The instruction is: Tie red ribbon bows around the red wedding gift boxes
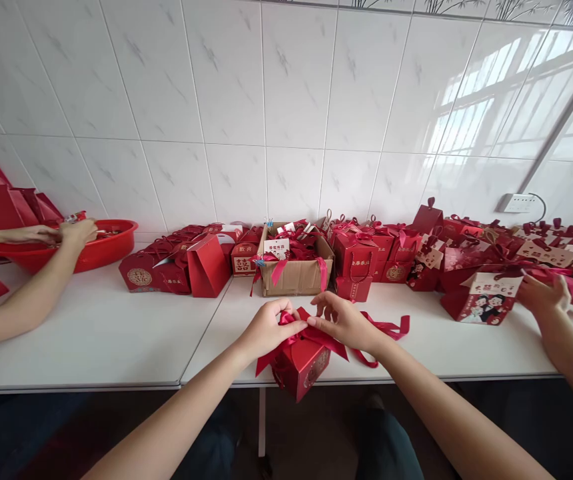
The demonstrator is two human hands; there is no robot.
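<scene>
A small red gift box [302, 365] with a gold round emblem sits tilted at the table's front edge, partly over it. A red ribbon bow [290, 328] lies on its top. My left hand [270, 328] is closed on the bow from the left, thumb and fingers at its knot. From the right, my right hand [339, 321] pinches the ribbon at the top of the box, its fingertips near those of my left hand. The fingers hide part of the knot. A loose red ribbon [391, 328] lies on the table beside my right hand.
Behind my hands stands a cardboard box [294, 277] of tags and ribbons, with red gift boxes [356, 257] on both sides. At left, another person's hands are over a red basin [111, 243]. At right, another person's hands hold ribbon by a printed box [486, 298].
</scene>
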